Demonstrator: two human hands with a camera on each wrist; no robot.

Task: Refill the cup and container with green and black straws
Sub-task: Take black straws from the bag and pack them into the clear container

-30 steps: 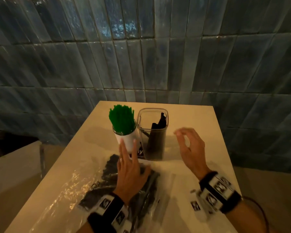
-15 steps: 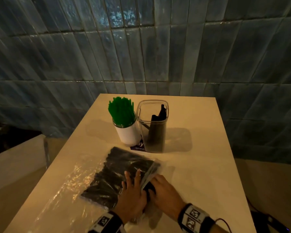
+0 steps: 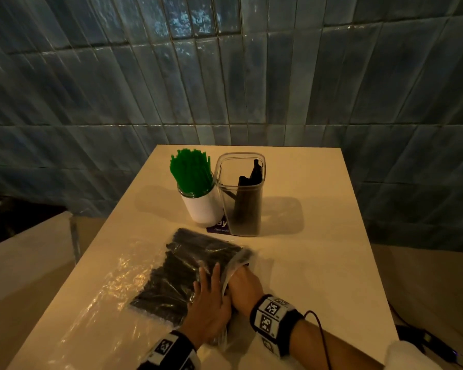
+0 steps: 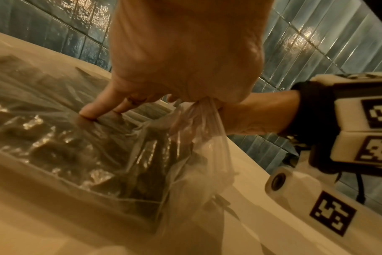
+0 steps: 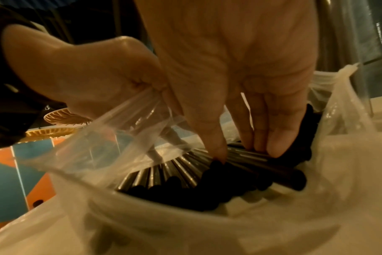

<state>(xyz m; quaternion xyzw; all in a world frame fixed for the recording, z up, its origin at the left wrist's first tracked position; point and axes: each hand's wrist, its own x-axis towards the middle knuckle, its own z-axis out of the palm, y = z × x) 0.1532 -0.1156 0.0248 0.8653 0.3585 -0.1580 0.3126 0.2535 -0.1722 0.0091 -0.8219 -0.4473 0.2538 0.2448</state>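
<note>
A white cup [image 3: 201, 206] packed with green straws [image 3: 191, 173] stands mid-table. Beside it on the right is a clear container [image 3: 241, 198] with only a few black straws leaning inside. A clear plastic bag [image 3: 104, 287] full of black straws [image 3: 187, 263] lies in front of them. My left hand [image 3: 209, 300] lies on the bag, its fingers [image 4: 92, 112] pressing the film while the thumb side pinches the bag's mouth [image 5: 129, 117] open. Inside the mouth, my right hand [image 5: 244, 151] has thumb and fingers curled on a bunch of black straws [image 5: 185, 176].
The cream table [image 3: 313, 263] ends at a blue tiled wall [image 3: 225, 89] behind the cup. A purple card [image 3: 219, 227] lies under the cup and container. A lower ledge [image 3: 24, 263] sits to the left, and a cable [image 3: 425, 339] lies on the floor at the right.
Both hands have drawn back from the cup and container to the bag's near end. The left hand has settled on the bag and the right has gone into its mouth.
</note>
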